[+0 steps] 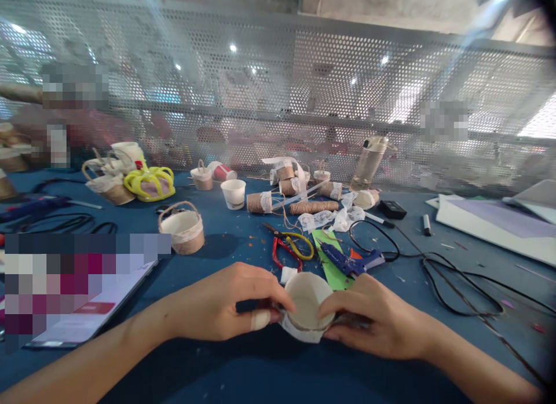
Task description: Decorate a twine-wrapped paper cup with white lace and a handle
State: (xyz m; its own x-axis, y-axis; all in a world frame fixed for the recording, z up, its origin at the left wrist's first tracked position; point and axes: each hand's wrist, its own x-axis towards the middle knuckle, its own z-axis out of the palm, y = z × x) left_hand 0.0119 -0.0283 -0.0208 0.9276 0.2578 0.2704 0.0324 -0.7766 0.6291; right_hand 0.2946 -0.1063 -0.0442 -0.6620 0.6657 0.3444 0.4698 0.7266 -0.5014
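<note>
I locate the cup (pixel 309 308) at the near part of the blue table (pixel 243 372), held between both hands with its mouth tilted toward my view. A white strip wraps its near side.

Directly beyond it, a small white block (pixel 289 275), a red handle (pixel 275 254) and a yellow handle (pixel 311 248) crowd the far side. To their right, a blue glue gun (pixel 354 264) lies partly over a green sheet (pixel 334 279); a black cable (pixel 460 312) loops farther right. A handled basket (pixel 186 236) stands upright to the left. Farther back I identify a white cup (pixel 233 196), a twine spool (pixel 313 207) and a clear bottle (pixel 369 165) before a perforated screen (pixel 260 73).

Relative to the hands, the cup sits at the fingertips. The left hand (pixel 226 302) pinches its left side; the right hand (pixel 382 317) pinches its right. Index fingers reach inside the rim; each thumb is outside.
</note>
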